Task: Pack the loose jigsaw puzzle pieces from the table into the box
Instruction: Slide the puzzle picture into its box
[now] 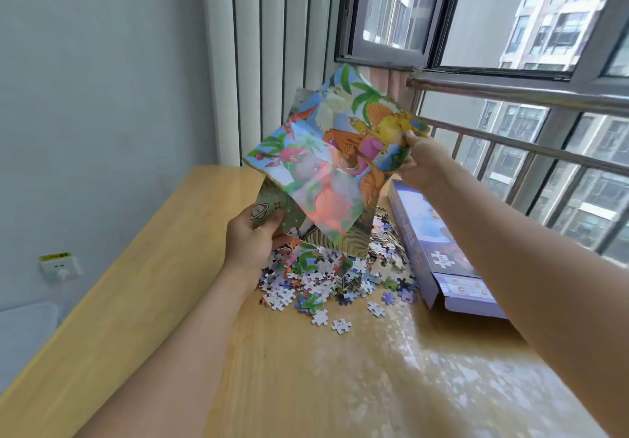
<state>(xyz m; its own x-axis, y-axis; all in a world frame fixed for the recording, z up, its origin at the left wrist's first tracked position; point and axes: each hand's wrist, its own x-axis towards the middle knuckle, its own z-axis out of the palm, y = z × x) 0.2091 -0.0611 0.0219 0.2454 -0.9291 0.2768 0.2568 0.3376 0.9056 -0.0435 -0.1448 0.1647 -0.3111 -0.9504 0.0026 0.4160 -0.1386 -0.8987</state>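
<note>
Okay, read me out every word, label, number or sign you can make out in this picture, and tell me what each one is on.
None can be quoted for certain.
Purple box, side face: white lettering, too blurred to read.
Box end flap: small orange marks, maybe letters, illegible.
Yellow sticker on the wall socket: dark print, too small.
Green sheet at the left hand: only a drawn planet and star, no words.
Dinosaur picture sheet in the right hand: no text visible.

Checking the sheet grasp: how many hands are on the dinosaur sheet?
2: left hand grips the lower left corner, right hand pinches the upper right edge of the dinosaur sheet.
</note>
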